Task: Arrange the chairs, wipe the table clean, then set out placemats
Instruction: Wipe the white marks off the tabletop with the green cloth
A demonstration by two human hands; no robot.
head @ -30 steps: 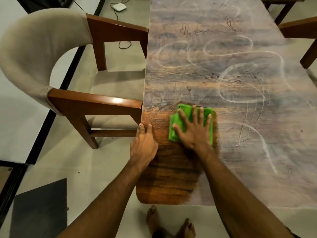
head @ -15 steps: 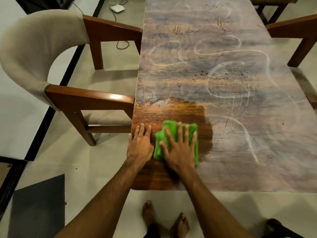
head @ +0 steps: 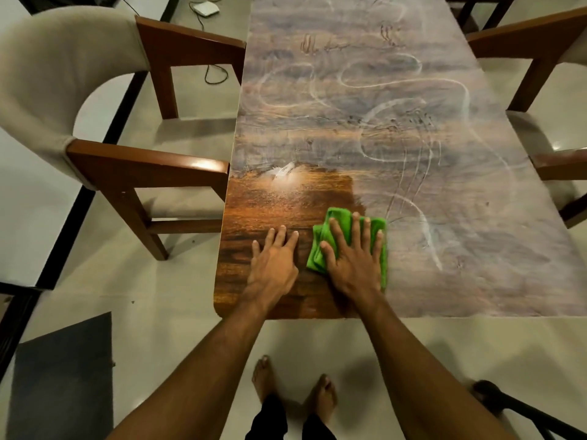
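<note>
A long wooden table (head: 413, 122) stretches away from me, dusty and streaked with pale swirls except for a clean dark patch at its near left corner. My right hand (head: 352, 258) presses flat, fingers spread, on a folded green cloth (head: 382, 249) at the edge of that clean patch. My left hand (head: 273, 265) rests flat on the bare wood just left of the cloth. A wooden chair with a beige padded back (head: 63, 90) stands at the table's left side. Another wooden chair (head: 540, 58) stands at the right side.
A dark mat (head: 63, 376) lies on the pale floor at the lower left. A small white device (head: 206, 8) with a cable sits on the floor at the far left. My bare feet (head: 295, 385) stand at the table's near end. A dark object (head: 514, 408) juts in at bottom right.
My right hand slid the cloth toward me and then rightward along the near edge, widening the clean patch. My left hand shifted from the table's left edge onto the top.
</note>
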